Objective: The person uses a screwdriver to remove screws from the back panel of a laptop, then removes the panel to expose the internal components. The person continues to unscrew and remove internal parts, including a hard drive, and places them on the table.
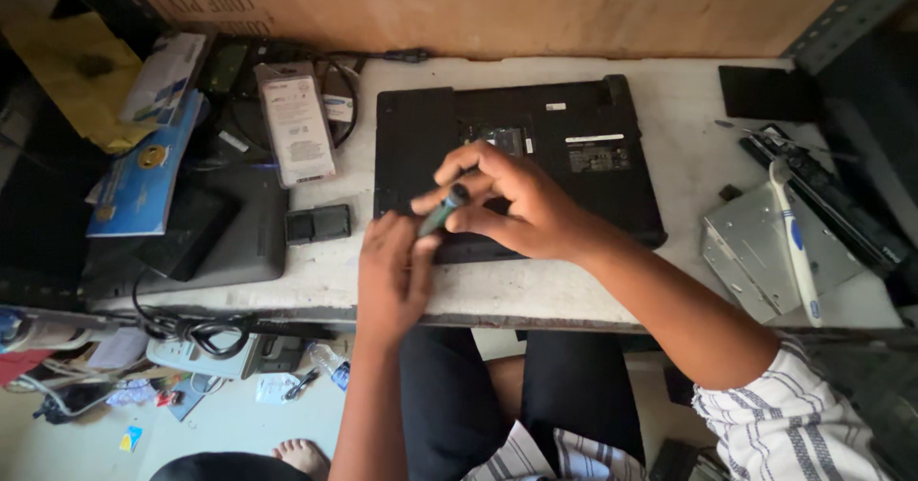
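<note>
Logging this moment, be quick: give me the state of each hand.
Left hand: closed on the lower end of the screwdriver.
Right hand: fingers pinched on the screwdriver's top, above the upturned laptop.

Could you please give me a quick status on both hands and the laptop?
Left hand and right hand together grip a small screwdriver. Black laptop lies upside down on the table. Nothing blocks it.

White worn table against a brown board wall. Grey metal shelf post at right. Pale floor below, littered, daylight.
</note>
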